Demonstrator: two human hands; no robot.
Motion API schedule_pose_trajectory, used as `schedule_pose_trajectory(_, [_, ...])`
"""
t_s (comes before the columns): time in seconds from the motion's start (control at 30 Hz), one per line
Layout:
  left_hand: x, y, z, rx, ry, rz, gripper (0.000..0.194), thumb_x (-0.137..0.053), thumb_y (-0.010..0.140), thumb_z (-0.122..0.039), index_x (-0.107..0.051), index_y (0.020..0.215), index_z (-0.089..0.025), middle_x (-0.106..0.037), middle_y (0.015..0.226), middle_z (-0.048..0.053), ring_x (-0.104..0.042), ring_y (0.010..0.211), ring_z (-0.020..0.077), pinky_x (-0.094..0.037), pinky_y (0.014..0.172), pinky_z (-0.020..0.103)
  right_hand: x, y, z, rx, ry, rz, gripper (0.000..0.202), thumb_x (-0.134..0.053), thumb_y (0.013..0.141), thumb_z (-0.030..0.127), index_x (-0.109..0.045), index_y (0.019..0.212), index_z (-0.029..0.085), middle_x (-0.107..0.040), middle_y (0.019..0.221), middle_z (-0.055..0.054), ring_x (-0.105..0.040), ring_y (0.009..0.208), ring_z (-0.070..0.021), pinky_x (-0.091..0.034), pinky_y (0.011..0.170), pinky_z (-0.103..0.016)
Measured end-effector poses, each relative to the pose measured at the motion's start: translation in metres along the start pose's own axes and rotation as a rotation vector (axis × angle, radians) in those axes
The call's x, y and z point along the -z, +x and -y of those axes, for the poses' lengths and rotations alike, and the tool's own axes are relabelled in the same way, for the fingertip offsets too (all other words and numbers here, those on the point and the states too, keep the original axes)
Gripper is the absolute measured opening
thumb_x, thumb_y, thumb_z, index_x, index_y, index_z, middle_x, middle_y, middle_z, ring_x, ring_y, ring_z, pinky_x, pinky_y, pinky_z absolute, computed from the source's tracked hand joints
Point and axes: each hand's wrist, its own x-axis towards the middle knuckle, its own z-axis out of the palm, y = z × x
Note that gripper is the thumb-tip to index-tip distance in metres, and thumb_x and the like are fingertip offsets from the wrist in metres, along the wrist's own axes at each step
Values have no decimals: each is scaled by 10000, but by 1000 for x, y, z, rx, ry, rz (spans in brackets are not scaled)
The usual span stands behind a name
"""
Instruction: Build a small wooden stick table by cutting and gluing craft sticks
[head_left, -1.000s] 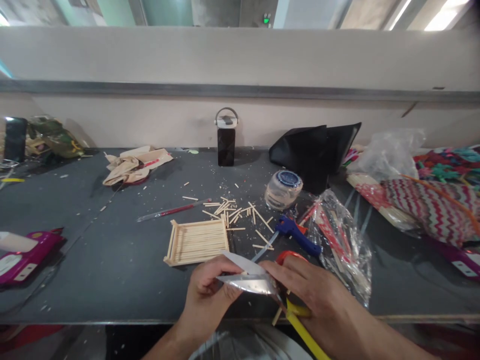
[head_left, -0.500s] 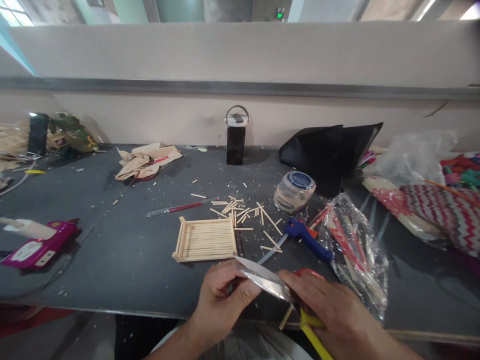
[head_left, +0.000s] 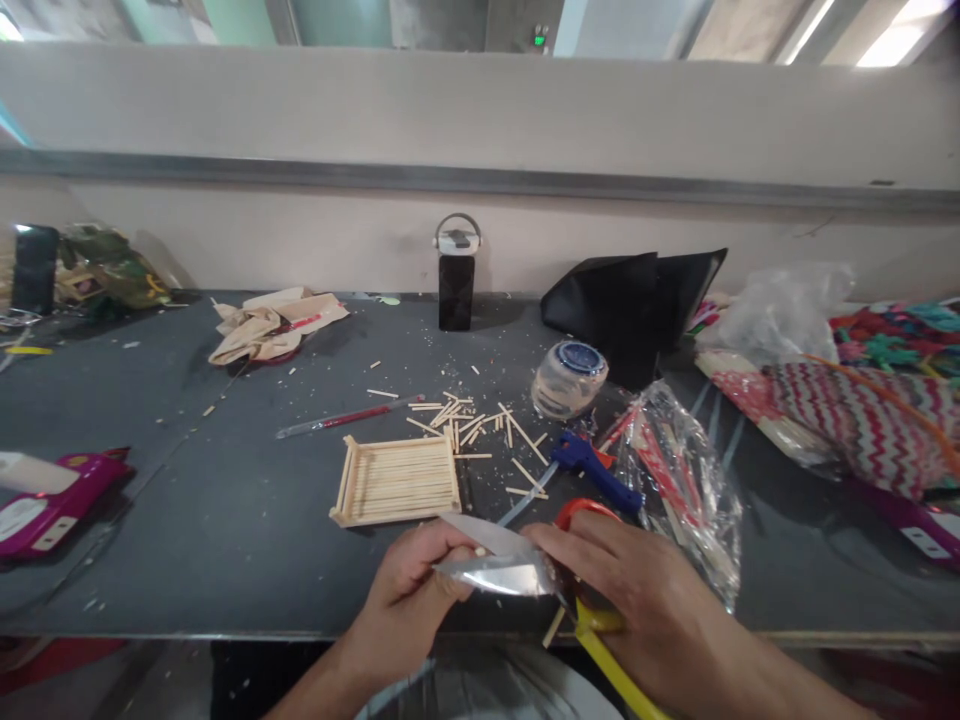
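Note:
My right hand (head_left: 637, 585) grips a pair of scissors (head_left: 514, 576) with a red and a yellow handle. Their blades point left, spread apart, close to the fingers of my left hand (head_left: 412, 590). That hand is closed in a pinch; a pale tip of a thin wooden stick (head_left: 480, 551) shows between thumb and forefinger, the rest hidden. Just beyond lies a small tray (head_left: 397, 480) built of wooden sticks with raised sides. Short cut sticks (head_left: 469, 420) are scattered behind it and to its right.
A blue glue gun (head_left: 600, 470) lies right of the cut sticks, beside a clear plastic bag (head_left: 682, 480). Behind are a round jar with a blue lid (head_left: 570, 380) and a black pouch (head_left: 622, 305). A purple power strip (head_left: 64, 500) sits at left; a dark phone (head_left: 455, 290) stands at the back.
The scissor blades have opened wider, and the stick tip now shows between them. The whole view has shifted, so the table things appear further left.

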Motion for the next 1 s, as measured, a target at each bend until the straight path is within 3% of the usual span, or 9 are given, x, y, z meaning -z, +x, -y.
schedule_pose_trajectory(0.17, [2, 0, -7, 14, 83, 49, 265, -514, 918, -334, -724, 858, -184, -698, 760, 20, -560, 658, 128, -408, 609, 208, 0, -2, 0, 51, -50, -20, 553, -489, 632, 31, -532, 1154, 207, -598, 852, -50, -561, 696, -186, -451, 573, -280])
schedule_pose_trajectory(0.37, [5, 2, -9, -61, 151, 66, 219, -522, 891, -259, -696, 788, -176, -669, 723, 10, -563, 649, 121, -416, 609, 195, 3, -4, 2, 31, -81, 73, 590, -487, 608, 16, -507, 1165, 209, -595, 840, -31, -558, 707, -187, -438, 576, -283])
schedule_pose_trajectory(0.6, [5, 0, -8, -101, 183, 103, 270, -534, 910, -335, -688, 757, -173, -671, 724, 18, -549, 637, 116, -406, 608, 200, 1, -9, 0, 92, -142, 27, 559, -471, 598, 20, -513, 1134, 174, -636, 808, -42, -583, 672, -183, -436, 541, -273])
schedule_pose_trajectory(0.7, [3, -2, -5, -26, 139, 139, 317, -494, 937, -379, -700, 808, -175, -663, 750, 29, -553, 665, 121, -409, 631, 215, -3, -11, 0, 78, -120, 16, 515, -466, 600, 24, -548, 1084, 181, -663, 797, -40, -605, 655, -173, -450, 535, -258])
schedule_pose_trajectory(0.87, [-1, -7, 3, 145, -114, 83, 265, -514, 931, -418, -679, 924, -210, -529, 691, -7, -445, 627, 103, -342, 573, 216, -5, -13, -12, -145, -45, -45, 402, -477, 757, 63, -586, 1106, 229, -709, 836, -25, -668, 713, -166, -527, 616, -247])
schedule_pose_trajectory(1.0, [4, -16, 6, 75, -310, 15, 217, -526, 931, -396, -662, 983, -235, -454, 665, -25, -363, 579, 91, -291, 534, 225, -12, -21, -35, -312, -147, -161, 386, -492, 845, 146, -563, 1221, 200, -728, 1033, -82, -712, 848, -211, -575, 701, -300])
